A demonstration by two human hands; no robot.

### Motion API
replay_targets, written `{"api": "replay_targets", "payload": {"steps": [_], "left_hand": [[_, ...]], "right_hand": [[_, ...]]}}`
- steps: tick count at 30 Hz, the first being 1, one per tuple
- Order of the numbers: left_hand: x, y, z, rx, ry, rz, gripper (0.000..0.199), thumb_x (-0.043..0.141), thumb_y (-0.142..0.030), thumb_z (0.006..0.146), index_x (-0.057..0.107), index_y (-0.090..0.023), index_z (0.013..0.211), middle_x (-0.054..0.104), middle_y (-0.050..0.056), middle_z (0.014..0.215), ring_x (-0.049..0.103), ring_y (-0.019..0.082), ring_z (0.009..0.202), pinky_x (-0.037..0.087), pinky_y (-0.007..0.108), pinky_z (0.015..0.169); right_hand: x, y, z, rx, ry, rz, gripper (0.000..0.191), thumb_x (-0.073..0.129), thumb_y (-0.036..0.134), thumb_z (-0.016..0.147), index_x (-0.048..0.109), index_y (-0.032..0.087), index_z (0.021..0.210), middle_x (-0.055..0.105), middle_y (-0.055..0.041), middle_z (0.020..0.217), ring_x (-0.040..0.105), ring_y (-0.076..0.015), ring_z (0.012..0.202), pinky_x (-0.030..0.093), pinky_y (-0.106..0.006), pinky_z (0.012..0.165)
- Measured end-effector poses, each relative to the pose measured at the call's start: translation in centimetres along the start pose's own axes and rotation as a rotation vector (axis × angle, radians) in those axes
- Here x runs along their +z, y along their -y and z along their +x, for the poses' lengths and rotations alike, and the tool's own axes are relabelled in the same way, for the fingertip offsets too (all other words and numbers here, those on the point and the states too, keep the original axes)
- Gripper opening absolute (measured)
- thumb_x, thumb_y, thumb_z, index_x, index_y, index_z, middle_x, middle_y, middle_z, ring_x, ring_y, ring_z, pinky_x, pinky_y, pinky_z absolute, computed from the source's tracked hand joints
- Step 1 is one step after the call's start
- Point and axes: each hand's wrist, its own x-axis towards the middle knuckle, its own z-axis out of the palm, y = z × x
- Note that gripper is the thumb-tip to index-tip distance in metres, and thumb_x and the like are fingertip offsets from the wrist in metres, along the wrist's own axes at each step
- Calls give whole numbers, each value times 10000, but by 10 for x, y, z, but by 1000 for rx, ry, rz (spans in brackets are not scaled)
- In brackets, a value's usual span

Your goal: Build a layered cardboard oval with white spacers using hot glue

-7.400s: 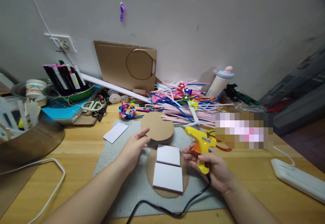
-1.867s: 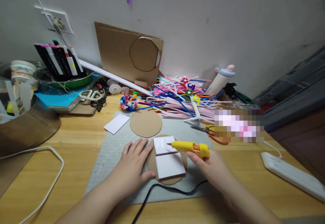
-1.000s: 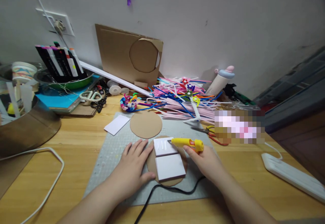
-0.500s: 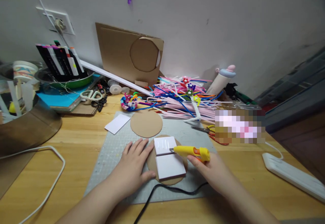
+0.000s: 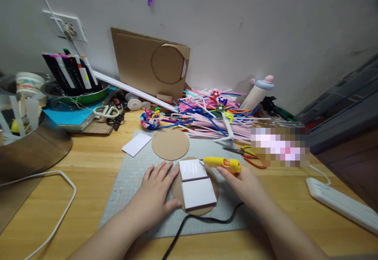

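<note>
My right hand (image 5: 243, 183) is closed round a yellow glue gun (image 5: 223, 164), its nozzle at the upper right corner of a white block (image 5: 191, 170). Clear glue strips lie on that block's top. A second white block (image 5: 199, 194) sits just in front of it, both on a cardboard disc (image 5: 177, 191). My left hand (image 5: 159, 187) lies flat with fingers spread, its fingertips at the disc's left edge. Behind is another cardboard disc (image 5: 170, 144), beside a white card (image 5: 137, 144) on the grey cutting mat (image 5: 126, 189).
Pipe cleaners (image 5: 206, 122) are heaped at the back. Pliers (image 5: 248, 152) lie right of the mat and scissors (image 5: 106, 112) at the back left. A black cord (image 5: 206, 218) crosses the mat's front; a white power strip (image 5: 339, 203) is at the right.
My right hand has moved the glue gun slightly up, away from me, its nozzle shifting to the rear block's far right corner. The black cord has shifted with it. My left hand stays in place.
</note>
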Motion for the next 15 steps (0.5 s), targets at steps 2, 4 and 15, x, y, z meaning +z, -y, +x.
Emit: {"api": "replay_targets", "payload": {"steps": [2,4,15], "left_hand": [[0,0,0,0,2,1,770,667,-454,759,348,-292,1441,292,86,1552,229,302,1427,150,540,1155],[1,0,1,1,-3,6,766,665,-452,762,348,-293,1440,293,85,1551,232,302,1426,153,540,1154],[2,1,0,4,-7,21,788,671,-460,757,333,-291,1448,283,87,1555,222,300,1431,151,545,1153]], "right_hand": [[6,-6,2,27,17,4,472,505,583,852,712,168,941,739,-97,896,664,-311,851,479,-382,740],[8,-8,1,31,24,4,482,503,587,850,719,167,944,741,-100,896,667,-318,859,484,-384,739],[-9,0,-29,29,69,12,428,522,561,836,715,184,896,724,-65,792,654,-258,720,480,-318,628]]}}
